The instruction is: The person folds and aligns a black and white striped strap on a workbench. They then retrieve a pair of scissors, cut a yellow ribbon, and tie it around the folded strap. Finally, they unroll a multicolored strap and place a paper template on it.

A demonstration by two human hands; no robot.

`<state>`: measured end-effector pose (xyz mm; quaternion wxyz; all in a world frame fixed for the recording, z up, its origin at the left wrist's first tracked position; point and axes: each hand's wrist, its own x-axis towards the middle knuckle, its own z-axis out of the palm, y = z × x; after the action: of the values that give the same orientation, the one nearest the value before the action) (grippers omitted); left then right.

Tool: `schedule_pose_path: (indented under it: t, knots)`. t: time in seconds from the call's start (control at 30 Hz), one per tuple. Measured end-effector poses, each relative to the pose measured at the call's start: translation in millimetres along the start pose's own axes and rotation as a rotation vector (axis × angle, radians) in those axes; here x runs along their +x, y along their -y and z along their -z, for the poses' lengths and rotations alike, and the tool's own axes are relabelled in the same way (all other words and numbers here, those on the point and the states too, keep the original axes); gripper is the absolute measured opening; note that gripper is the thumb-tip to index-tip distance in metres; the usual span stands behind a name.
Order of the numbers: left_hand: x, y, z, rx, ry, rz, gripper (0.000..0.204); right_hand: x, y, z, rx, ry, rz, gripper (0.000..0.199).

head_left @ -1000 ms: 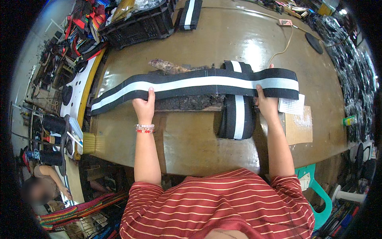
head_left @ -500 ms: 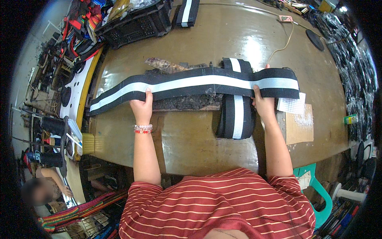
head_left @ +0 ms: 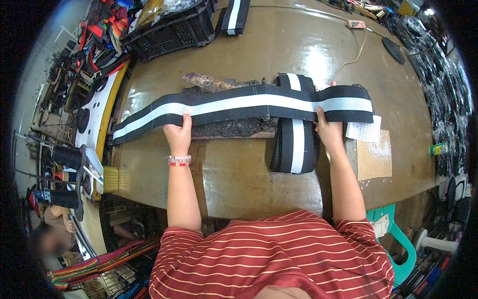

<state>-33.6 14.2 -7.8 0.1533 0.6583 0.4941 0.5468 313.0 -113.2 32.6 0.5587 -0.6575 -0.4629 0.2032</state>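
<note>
Left hand (head_left: pixel 178 133) and right hand (head_left: pixel 329 132) are both gripping one black webbing strip (head_left: pixel 224 105) with a wide white stripe down its middle. Left: thumb on top at the near edge, fingers hidden underneath; clear and red beaded bracelets (head_left: pixel 179 160) on that wrist. Right: same kind of grip, thumb on the near edge, most fingers out of sight below. Strip runs left to right over the tabletop (head_left: pixel 249 187), sloping down toward the tabletop's left edge; its right end bulges into a curve just past the right hand. Beneath the stretch between the hands: a dark, rough block (head_left: pixel 231 128), with a brown, bark-like piece (head_left: pixel 209 81) on its far side. Folded webbing bundle (head_left: pixel 298 149), same black/white pattern, lies crosswise under the strip, just left of the right hand; can't tell if strip and bundle touch. Right of the right hand: gridded paper slip (head_left: pixel 363 132), partly over a cardboard piece (head_left: pixel 373 164). Far side: black crate (head_left: pixel 172 37) full of stuff, second striped bundle (head_left: pixel 234 17) beside it, and a small pinkish box (head_left: pixel 356 24) on a cord (head_left: pixel 359 52). Ridged yellow container (head_left: pixel 110 179) by the left edge, green chair (head_left: pixel 406 249) at lower right. Co-worker's arm (head_left: pixel 64 217) at lower left, well apart from the work.
</note>
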Motion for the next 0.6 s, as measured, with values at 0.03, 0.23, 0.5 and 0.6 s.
schedule_pose_path:
  t: [0.03,0.23,0.5,0.6]
  knots:
    - [0,0,0,-0.003,0.002,0.002,0.012,0,0,0,-0.008,0.001,-0.018,0.074]
    - [0,-1,-1,-0.014,-0.003,-0.007,0.012,-1,0,1,-0.037,-0.028,0.008,0.074]
    - [2,-7,2,0.046,0.002,0.074,0.014,0,-7,4,0.013,-0.050,-0.236,0.064]
    - [4,-8,2,0.005,-0.051,-0.022,0.015,-2,31,23,-0.006,-0.035,-0.372,0.049]
